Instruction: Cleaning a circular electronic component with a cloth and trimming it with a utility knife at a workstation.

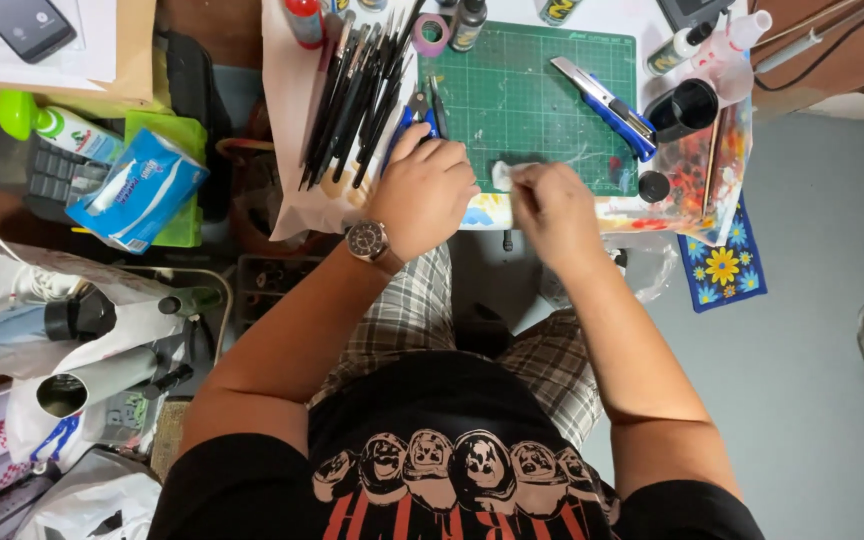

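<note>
1. Where the two hands meet at the near edge of the green cutting mat (532, 95), a small white piece (502, 174) lies between them, on the mat's lower margin.
2. Right hand (552, 210): fingers curled together, its grip pinching the right end of the white piece; the piece juts out to the left of the fingertips.
3. Left hand (424, 190): closed into a loose fist just left of the white piece, knuckles up; whether its grip touches the piece cannot be told. A wristwatch (368, 240) sits on this wrist.
4. Blue-handled pliers (414, 115) lie just beyond the left hand, partly under it.
5. Row of dark brushes (357, 95) fans out on the desk (292, 110), left of the mat.
6. Blue utility knife (604, 105) rests diagonally on the mat's right part, well apart from both hands.
7. Black cup (682, 108) stands past the mat's right edge.
</note>
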